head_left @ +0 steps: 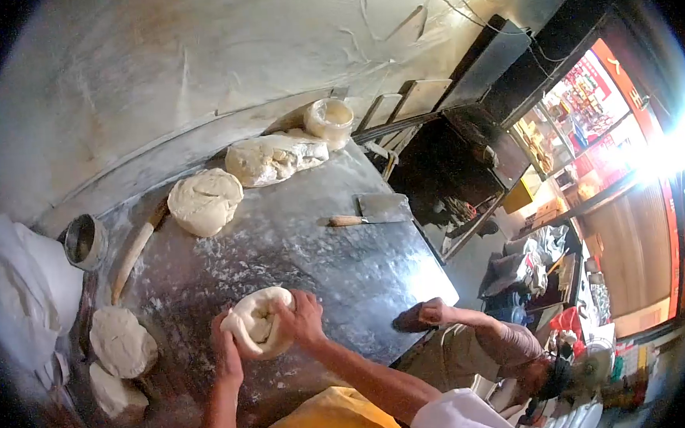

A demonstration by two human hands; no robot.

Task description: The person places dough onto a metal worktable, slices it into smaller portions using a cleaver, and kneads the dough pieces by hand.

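A round piece of dough (248, 314) with a hollow pressed into its middle is between my two hands, over the floury worktop (282, 257). My left hand (227, 348) is wrapped around its left edge. On the other side, my right hand (302, 318) grips the rim, with some fingers reaching over into the hollow. Two more dough lumps (123, 341) (118, 392) rest at the left edge of the table. Farther back are a round dough mound (205, 203) and a larger, rougher dough mass (272, 159).
A rolling pin (137, 250) lies beside the round mound. A cleaver (381, 208) lies toward the right. A tub (329, 123), a metal container (85, 241) and a white covered bin (29, 288) stand around the edges. At right, another person's hand (437, 312) holds a dark brush-like object (410, 320).
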